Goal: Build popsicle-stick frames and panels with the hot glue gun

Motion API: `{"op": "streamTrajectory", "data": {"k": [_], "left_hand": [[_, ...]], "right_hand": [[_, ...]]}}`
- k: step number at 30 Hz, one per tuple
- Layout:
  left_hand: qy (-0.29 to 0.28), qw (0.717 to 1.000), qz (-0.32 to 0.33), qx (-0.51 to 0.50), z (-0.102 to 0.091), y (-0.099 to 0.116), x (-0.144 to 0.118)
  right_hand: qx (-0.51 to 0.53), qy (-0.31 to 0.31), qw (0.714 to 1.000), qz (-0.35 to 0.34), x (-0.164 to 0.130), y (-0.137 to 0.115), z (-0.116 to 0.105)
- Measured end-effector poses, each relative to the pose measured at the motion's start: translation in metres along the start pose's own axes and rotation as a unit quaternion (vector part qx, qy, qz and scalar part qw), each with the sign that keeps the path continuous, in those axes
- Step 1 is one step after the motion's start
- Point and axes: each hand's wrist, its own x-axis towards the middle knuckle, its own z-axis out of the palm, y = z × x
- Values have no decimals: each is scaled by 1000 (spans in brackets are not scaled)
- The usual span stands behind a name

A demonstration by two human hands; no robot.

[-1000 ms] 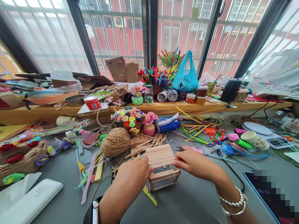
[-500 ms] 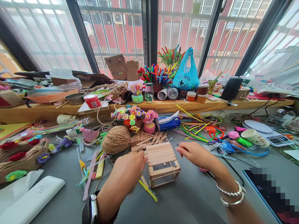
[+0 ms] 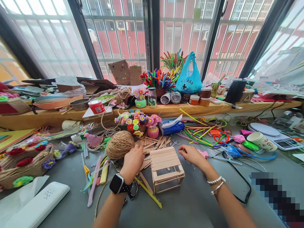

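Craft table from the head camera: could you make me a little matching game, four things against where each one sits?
Things:
1. ball of twine
2. stick box
3. blue bag
4. paper cup

Places:
A. on its side at the right of the table
B. on the window ledge at the back
C. between the two hands
D. just beyond the left hand

Pairs: 1-D, 2-C, 3-B, 4-A. The right hand lies right of the box.

- A craft workroom by barred windows point(image 3: 118, 34).
- Grey table point(image 3: 190, 202) strewn with pipe cleaners point(image 3: 199, 131), twine ball point(image 3: 120, 144), wooden sticks point(image 3: 154, 142).
- Sill shelf point(image 3: 166, 109) with jars, handmade flowers point(image 3: 137, 118).
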Motion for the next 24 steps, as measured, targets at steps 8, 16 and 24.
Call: {"op": "streamTrajectory", "data": {"k": [8, 16, 24], "left_hand": [[15, 1000, -4, 3, 14, -6, 8], [17, 1000, -8, 11, 20, -9, 15], [58, 998, 0, 14, 29, -5, 20]], "right_hand": [[-6, 4, 1000, -7, -1, -2, -1], [-1, 11, 1000, 0, 0, 0, -3], [6, 15, 1000, -10, -1, -1, -4]]}}
